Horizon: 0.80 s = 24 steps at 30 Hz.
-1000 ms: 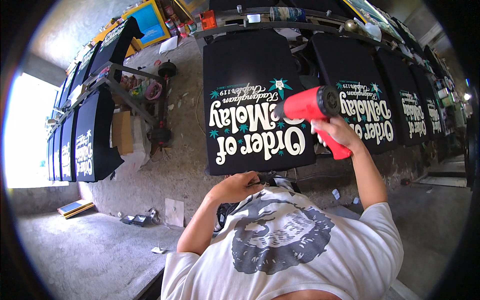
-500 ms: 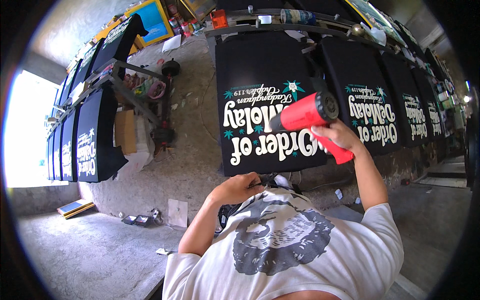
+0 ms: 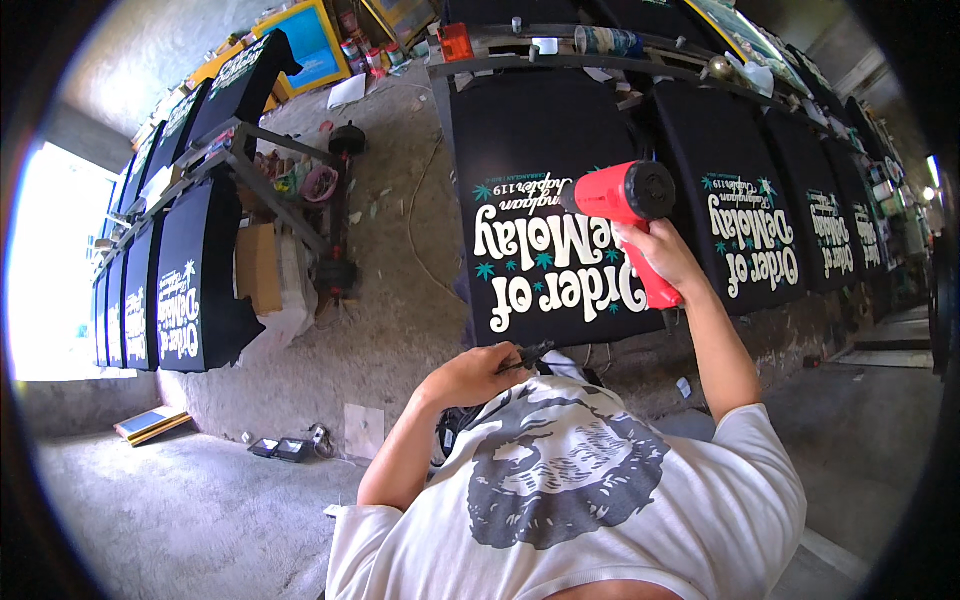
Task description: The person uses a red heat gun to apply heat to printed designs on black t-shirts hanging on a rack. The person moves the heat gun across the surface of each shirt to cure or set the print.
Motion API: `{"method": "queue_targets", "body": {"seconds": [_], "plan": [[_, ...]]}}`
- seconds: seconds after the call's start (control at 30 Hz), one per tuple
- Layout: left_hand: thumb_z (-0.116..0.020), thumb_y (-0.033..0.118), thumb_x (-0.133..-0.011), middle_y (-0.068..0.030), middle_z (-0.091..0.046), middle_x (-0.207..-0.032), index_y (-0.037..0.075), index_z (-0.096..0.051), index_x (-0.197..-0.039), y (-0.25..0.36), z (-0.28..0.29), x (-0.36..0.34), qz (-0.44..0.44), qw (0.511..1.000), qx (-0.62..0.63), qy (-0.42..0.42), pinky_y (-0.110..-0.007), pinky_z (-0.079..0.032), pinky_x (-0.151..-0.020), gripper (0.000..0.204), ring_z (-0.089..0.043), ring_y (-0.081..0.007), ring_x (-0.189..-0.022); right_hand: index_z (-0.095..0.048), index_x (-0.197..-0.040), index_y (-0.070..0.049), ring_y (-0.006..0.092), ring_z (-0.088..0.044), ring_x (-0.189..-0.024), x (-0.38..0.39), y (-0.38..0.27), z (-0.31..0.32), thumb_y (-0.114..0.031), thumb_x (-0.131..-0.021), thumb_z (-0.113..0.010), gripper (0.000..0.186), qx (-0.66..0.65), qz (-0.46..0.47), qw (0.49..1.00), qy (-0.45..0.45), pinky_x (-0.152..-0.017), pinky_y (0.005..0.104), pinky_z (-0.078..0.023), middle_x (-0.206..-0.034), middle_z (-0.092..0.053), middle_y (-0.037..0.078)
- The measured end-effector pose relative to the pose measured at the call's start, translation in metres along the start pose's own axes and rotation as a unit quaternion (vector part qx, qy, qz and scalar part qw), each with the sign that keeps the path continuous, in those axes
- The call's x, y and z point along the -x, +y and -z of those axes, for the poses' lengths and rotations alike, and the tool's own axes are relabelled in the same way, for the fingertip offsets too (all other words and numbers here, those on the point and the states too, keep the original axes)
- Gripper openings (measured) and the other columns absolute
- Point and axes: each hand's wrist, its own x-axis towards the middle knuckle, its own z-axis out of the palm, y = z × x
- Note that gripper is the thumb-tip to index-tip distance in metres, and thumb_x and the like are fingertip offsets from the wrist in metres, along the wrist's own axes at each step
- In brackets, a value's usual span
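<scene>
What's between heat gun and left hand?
The near part of the black printed T-shirt shows between red heat gun and left hand in the head view.

Your left hand could pass over the left half of the nearest black shirt; the red heat gun in your right hand obstructs its right, a metal rail its far end.

Hands curled, right arm forward
</scene>
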Motion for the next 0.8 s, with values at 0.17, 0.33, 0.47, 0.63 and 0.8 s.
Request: {"method": "queue_targets", "body": {"seconds": [0.17, 0.33, 0.47, 0.63, 0.8], "plan": [[-0.064, 0.045, -0.103, -0.0227, -0.072, -0.100, 0.001, -0.062, -0.114, -0.014, 0.014, 0.010, -0.014, 1.000, -0.006, -0.011, -0.046, -0.052, -0.082, 0.046, -0.069, -0.0408, -0.096, -0.065, -0.122, -0.007, 0.0103, -0.063, -0.067, 0.000, 0.004, -0.024, -0.031, -0.098, -0.070, 0.034, -0.011, 0.093, 0.993, -0.076, -0.060, 0.0280, -0.053, -0.093, -0.066, 0.003], [-0.063, 0.046, -0.103, -0.0240, -0.073, -0.104, 0.000, -0.062, -0.116, -0.021, 0.029, 0.024, -0.022, 1.000, -0.011, -0.011, -0.047, -0.053, -0.085, 0.047, -0.069, -0.0423, -0.100, -0.068, -0.120, -0.007, 0.0103, -0.063, -0.067, -0.008, -0.009, -0.041, -0.030, -0.099, -0.069, 0.031, -0.014, 0.034, 0.999, -0.004, -0.061, 0.0264, -0.053, -0.093, -0.066, 0.002], [-0.065, 0.042, -0.103, -0.0202, -0.073, -0.108, 0.001, -0.064, -0.120, -0.036, 0.037, 0.032, -0.025, 0.999, -0.025, -0.025, -0.043, -0.053, -0.087, 0.045, -0.070, -0.0337, -0.100, -0.071, -0.124, -0.009, 0.0116, -0.064, -0.077, -0.004, -0.021, -0.064, -0.036, -0.097, -0.071, 0.038, -0.012, 0.006, 0.995, -0.102, -0.072, 0.0313, -0.052, -0.092, -0.070, 0.004], [-0.064, 0.045, -0.104, -0.0199, -0.073, -0.104, 0.000, -0.063, -0.119, -0.043, 0.051, 0.046, -0.011, 0.999, -0.033, -0.039, -0.042, -0.053, -0.084, 0.047, -0.070, -0.0334, -0.096, -0.069, -0.117, -0.006, 0.0128, -0.064, -0.073, -0.017, -0.033, -0.086, -0.036, -0.096, -0.070, 0.036, -0.015, -0.020, 0.999, -0.024, -0.070, 0.0307, -0.053, -0.089, -0.069, 0.004], [-0.064, 0.045, -0.104, -0.0197, -0.073, -0.101, 0.001, -0.063, -0.119, -0.067, 0.058, 0.059, -0.018, 0.998, -0.027, -0.045, -0.042, -0.053, -0.083, 0.046, -0.070, -0.0331, -0.092, -0.068, -0.112, -0.008, 0.0095, -0.061, -0.068, -0.027, -0.034, -0.106, -0.034, -0.098, -0.070, 0.030, -0.029, 0.012, 0.999, -0.013, -0.063, 0.0276, -0.051, -0.084, -0.064, 0.000]]}}
